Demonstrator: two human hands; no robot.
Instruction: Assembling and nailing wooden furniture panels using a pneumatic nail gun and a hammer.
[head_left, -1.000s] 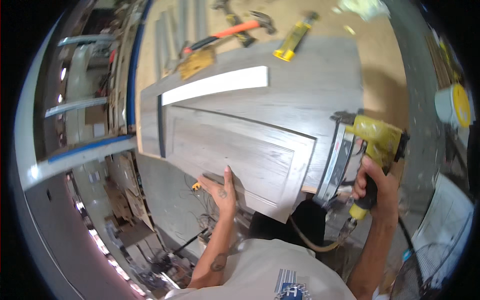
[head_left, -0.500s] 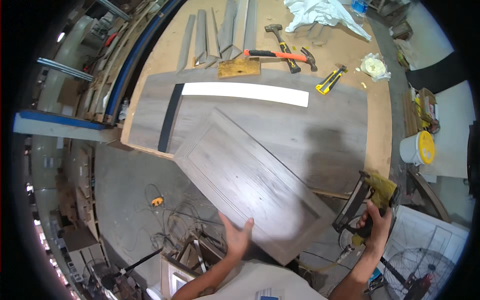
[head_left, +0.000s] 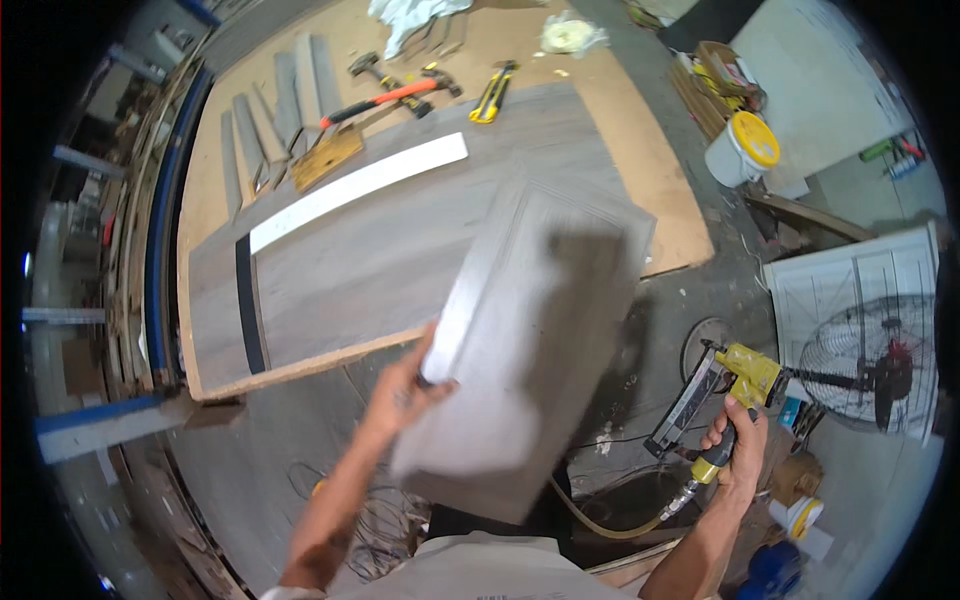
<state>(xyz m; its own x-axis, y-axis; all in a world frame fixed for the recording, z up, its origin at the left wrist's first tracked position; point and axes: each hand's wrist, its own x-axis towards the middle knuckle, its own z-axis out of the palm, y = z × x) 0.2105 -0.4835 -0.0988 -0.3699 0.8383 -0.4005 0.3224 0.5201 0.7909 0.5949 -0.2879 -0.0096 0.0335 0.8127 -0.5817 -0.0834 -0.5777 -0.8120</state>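
My left hand (head_left: 398,395) is closed on the left edge of a grey wood-grain panel (head_left: 520,370) with a raised frame border. The panel is held tilted in front of me, its far end above the near right part of the workbench. My right hand (head_left: 738,445) grips a yellow and black pneumatic nail gun (head_left: 752,375) by its handle, off to the right of the panel. An air hose (head_left: 610,530) runs from the gun's base. On the bench, an L-shaped square with a white blade (head_left: 365,192) and a black arm lies on a larger grey board (head_left: 350,285).
Two hammers (head_left: 395,98), a yellow utility knife (head_left: 492,95), a wooden block (head_left: 328,158) and several grey strips (head_left: 285,105) lie on the bench (head_left: 665,215). At the right stand a white bucket (head_left: 735,150) with a yellow lid and a fan (head_left: 880,365). Coiled cables (head_left: 375,530) lie on the floor.
The panel has swung clockwise and moved right, away from the square. My left hand has moved left and forward with it. The view has turned rightward; the nail gun stays in my right hand.
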